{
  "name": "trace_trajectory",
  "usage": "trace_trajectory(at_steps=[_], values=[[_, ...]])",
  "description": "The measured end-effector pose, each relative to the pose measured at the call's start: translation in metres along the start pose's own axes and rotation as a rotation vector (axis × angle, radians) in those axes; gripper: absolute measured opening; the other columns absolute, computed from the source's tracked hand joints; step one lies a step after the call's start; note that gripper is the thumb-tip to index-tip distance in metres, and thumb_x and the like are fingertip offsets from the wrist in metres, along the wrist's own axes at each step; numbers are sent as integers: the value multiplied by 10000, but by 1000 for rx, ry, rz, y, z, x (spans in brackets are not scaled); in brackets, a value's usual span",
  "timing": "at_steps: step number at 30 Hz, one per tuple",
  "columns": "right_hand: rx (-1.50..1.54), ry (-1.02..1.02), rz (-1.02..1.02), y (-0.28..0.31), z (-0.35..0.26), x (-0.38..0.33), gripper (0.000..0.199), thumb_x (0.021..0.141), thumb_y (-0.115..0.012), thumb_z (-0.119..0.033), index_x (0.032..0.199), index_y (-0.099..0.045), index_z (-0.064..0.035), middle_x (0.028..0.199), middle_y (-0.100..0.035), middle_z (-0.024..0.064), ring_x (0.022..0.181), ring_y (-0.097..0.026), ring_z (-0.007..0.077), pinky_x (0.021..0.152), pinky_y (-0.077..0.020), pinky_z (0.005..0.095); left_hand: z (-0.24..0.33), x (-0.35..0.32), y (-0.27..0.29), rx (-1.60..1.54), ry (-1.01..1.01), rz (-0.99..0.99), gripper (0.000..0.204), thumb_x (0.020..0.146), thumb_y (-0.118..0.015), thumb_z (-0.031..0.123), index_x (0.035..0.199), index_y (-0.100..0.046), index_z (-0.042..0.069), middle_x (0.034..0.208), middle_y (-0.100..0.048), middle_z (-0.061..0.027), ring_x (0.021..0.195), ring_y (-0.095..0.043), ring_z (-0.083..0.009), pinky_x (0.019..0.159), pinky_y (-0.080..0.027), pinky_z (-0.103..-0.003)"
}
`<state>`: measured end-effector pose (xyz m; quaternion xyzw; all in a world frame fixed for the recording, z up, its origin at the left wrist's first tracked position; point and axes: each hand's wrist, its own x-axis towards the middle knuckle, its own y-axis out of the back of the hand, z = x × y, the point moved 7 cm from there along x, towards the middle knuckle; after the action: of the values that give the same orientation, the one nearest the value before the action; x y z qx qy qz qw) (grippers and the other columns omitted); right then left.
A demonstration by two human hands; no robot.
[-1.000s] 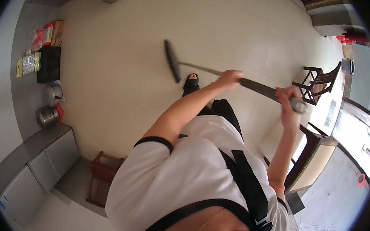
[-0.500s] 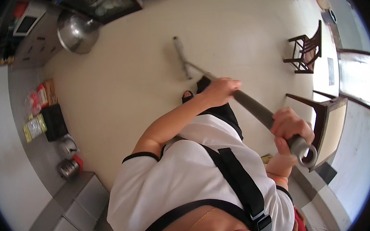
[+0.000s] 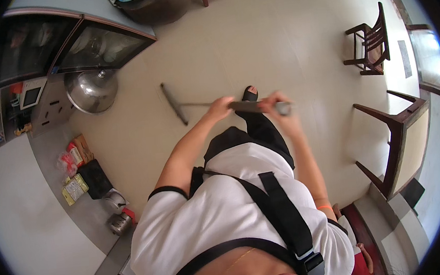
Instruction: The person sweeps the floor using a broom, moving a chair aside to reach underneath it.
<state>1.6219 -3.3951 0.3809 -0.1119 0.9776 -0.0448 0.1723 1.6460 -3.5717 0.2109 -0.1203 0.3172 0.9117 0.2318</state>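
Observation:
A flat mop with a long grey handle lies across in front of my body, both hands on it. My left hand is closed round the thinner part of the pole, nearer the mop head. Farther right, my right hand grips the thick upper end, slightly blurred by motion. The handle's rounded tip sticks out just beyond its fingers. On the tiled floor to the left rests the narrow bar-shaped mop head. One foot in a black open-toed shoe is close beside the handle.
A large shiny metal bowl-shaped thing stands by the glass-doored cabinet. Along the left wall are bags, a black box and metal pots. A wooden chair and table stand right. Another person's red clothing shows lower right.
The mop head has swung left and nearer to me. My right hand has moved left and forward, away from my shoulder, and my left hand leftward. The view has shifted too.

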Motion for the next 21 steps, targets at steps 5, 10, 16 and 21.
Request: trace_trajectory(at_steps=[5,10,16,21], values=[[-204,161,331,137,-117,-31,157,769,-534,39,701,-409,-26,715,-506,61,763,-555,162,779,-451,328,174,128,-45,-178,-467,-35,133,652,-538,1,737,-437,13,697,-500,-168,714,-502,-352,608,-385,-423],[-499,323,334,122,-200,-32,166,722,-541,28,679,-398,-44,662,-485,48,693,-506,158,849,-397,392,272,179,-35,-217,-569,-158,97,704,-512,51,706,-419,24,654,-495,-166,676,-496,-351,580,-373,-426],[-461,549,164,115,-240,-36,196,669,-603,-46,678,-407,-60,603,-499,53,646,-509,193,789,-410,389,312,170,19,-74,-630,-190,94,720,-502,67,705,-415,35,644,-480,-143,690,-492,-337,608,-375,-419],[-184,577,104,97,-245,11,228,658,-647,-70,679,-420,-56,616,-521,61,644,-518,197,740,-422,381,254,148,91,0,-575,-59,199,631,-579,20,732,-409,41,672,-487,-135,710,-493,-343,616,-372,-431]])
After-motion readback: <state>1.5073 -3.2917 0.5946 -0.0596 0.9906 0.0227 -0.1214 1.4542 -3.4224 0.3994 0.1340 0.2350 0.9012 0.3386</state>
